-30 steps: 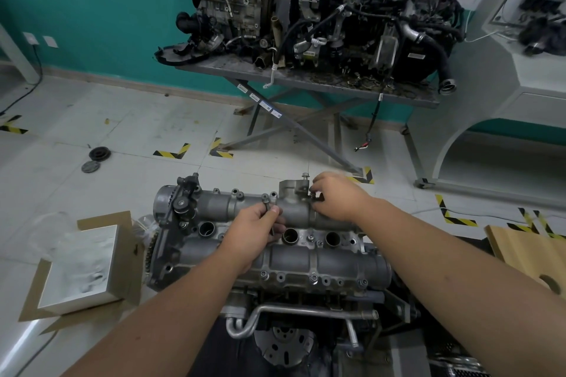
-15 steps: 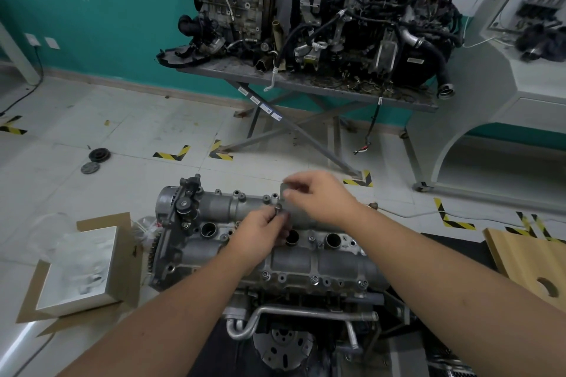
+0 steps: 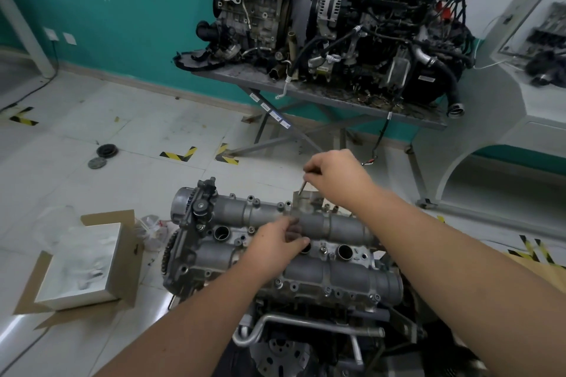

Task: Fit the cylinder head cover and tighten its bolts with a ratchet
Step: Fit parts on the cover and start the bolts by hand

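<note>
Right hand [image 3: 338, 180] has lifted up and off the cover since half a second ago, now above the far edge with a bolt [image 3: 302, 187] pinched in its fingertips, shank angled down toward the raised housing [image 3: 307, 200] at the cover's far side. Bolt tip close to the housing top; contact can't be told. Left hand [image 3: 277, 246] has slid slightly nearer, now over the middle of the cylinder head cover [image 3: 333, 228], fingers loosely curled and blurred, thumb by a plug hole; can't tell if it holds anything.

Cover sits on the engine, centre-low in view, long axis running left to right, sprocket end [image 3: 180, 208] at left. Near edge carries a row of bolt bosses; a bent metal pipe [image 3: 301, 324] runs just below it.

Left of the engine: cardboard box [image 3: 105, 257] with a pale block in it, a plastic bag [image 3: 151, 229] between box and sprocket end. Bare tiled floor [image 3: 147, 144] beyond the far edge, up to a metal stand [image 3: 309, 95] carrying another engine [image 3: 343, 18]. Two round discs [image 3: 102, 154] lie on the floor far left, well apart. Cardboard sheet [image 3: 539, 269] at right edge.
</note>
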`<state>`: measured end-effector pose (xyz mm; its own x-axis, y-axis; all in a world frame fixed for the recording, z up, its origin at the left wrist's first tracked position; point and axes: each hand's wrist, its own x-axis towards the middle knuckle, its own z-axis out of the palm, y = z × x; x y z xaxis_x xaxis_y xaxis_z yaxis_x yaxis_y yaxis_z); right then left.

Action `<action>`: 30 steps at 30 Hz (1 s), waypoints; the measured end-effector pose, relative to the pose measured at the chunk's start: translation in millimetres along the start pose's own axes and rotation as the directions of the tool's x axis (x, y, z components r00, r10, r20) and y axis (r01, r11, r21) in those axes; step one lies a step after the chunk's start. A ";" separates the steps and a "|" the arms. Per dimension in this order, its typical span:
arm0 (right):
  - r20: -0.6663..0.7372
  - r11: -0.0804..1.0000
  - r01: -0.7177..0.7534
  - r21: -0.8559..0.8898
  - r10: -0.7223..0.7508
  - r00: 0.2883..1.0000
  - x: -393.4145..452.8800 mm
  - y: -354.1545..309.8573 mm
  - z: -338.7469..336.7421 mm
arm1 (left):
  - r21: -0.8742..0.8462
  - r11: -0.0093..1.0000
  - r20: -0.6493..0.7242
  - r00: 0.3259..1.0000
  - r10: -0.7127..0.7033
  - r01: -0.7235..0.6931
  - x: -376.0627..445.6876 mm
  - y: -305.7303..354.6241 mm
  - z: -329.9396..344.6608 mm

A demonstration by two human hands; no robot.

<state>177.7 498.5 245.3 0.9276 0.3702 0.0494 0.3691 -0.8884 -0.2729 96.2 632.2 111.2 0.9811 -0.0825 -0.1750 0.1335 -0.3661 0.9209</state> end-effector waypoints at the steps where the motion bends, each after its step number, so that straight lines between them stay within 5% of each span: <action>1: -0.017 1.000 0.003 -0.003 -0.003 1.000 4.0 -1.5 0.3 | 0.034 0.999 0.004 1.000 0.009 -0.009 0.0 0.1 0.0; 7: 0.128 0.998 0.036 -0.060 -0.028 0.991 11.7 -6.1 34.8 | 0.073 0.997 0.033 0.999 0.035 -0.037 0.7 -1.8 -1.4; 14: 0.069 0.999 0.046 0.029 -0.048 0.996 17.2 -0.3 51.1 | 0.052 0.998 0.052 0.998 0.041 -0.043 3.4 -2.0 -2.9; 21: 0.192 0.971 0.131 -0.199 -0.093 0.977 15.7 7.1 79.8 | 0.066 0.995 0.047 0.997 0.065 -0.068 1.6 -1.2 -5.3; 30: 0.339 0.963 0.168 -0.211 -0.089 0.937 40.2 11.4 72.8 | 0.048 0.997 0.048 0.998 0.050 -0.053 1.0 -1.7 -5.6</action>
<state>215.0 523.0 174.2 0.8167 0.5176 -0.2552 0.5231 -0.8507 -0.0514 97.7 637.8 111.4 0.9787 -0.1455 -0.1452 0.0749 -0.4055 0.9110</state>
